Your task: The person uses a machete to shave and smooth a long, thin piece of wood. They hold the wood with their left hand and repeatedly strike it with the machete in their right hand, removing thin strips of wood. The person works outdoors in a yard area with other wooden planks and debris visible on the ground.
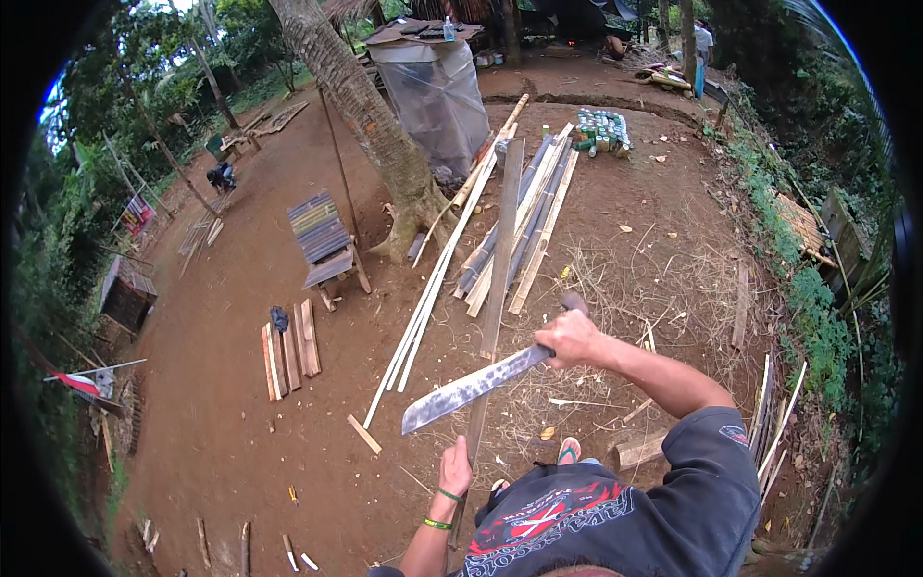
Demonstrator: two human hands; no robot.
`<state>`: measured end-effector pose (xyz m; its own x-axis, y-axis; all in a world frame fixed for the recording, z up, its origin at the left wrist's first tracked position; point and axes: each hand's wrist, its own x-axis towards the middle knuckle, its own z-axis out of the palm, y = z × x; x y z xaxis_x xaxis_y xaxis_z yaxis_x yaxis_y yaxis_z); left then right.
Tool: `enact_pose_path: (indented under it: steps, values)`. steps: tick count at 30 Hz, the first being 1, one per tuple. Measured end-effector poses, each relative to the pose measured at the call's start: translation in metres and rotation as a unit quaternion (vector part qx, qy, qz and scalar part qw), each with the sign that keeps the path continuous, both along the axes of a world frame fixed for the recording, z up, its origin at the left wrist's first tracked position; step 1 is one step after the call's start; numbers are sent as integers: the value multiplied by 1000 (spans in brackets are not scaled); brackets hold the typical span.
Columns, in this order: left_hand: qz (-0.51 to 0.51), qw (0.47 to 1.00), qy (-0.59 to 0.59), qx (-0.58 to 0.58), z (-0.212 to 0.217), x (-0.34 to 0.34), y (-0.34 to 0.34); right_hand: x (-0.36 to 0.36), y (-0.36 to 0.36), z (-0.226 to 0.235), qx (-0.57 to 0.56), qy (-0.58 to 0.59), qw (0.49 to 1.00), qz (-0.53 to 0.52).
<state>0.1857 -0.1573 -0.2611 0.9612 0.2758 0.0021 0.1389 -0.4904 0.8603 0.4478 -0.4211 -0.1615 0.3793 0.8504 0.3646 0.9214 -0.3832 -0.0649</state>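
My right hand (569, 338) is wrapped round the handle of a machete (469, 392). The broad blade, dark-stained, points left and crosses above a long brown wooden or bamboo strip (502, 255). Whether the edge touches the strip, I cannot tell. My left hand (456, 469), with a green band and a yellow-green one at its wrist, is closed on the strip's near part, below the blade. From there the strip runs away from me, past a pile of split bamboo (538, 213). Its nearest end is partly hidden beside my shirt.
Long pale bamboo strips (437, 274) lie left of the pile, by a leaning tree trunk (370, 106). A slatted bamboo chair (322, 236) and short planks (290, 351) are further left. Several bottles (604, 132) stand beyond; shavings (615, 288) and a wood block (642, 449) lie right.
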Motion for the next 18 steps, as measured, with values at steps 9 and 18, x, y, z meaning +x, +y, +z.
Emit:
enact_pose_path:
  steps: [9, 18]
  values:
    - [-3, 996, 54, -69, -15, -10, -7, 52, -24, 15, 29, 58, 991, -115]
    - [-7, 979, 105, -173, -45, -30, -7, 181, -89, 68, 200, 67, 912, -352]
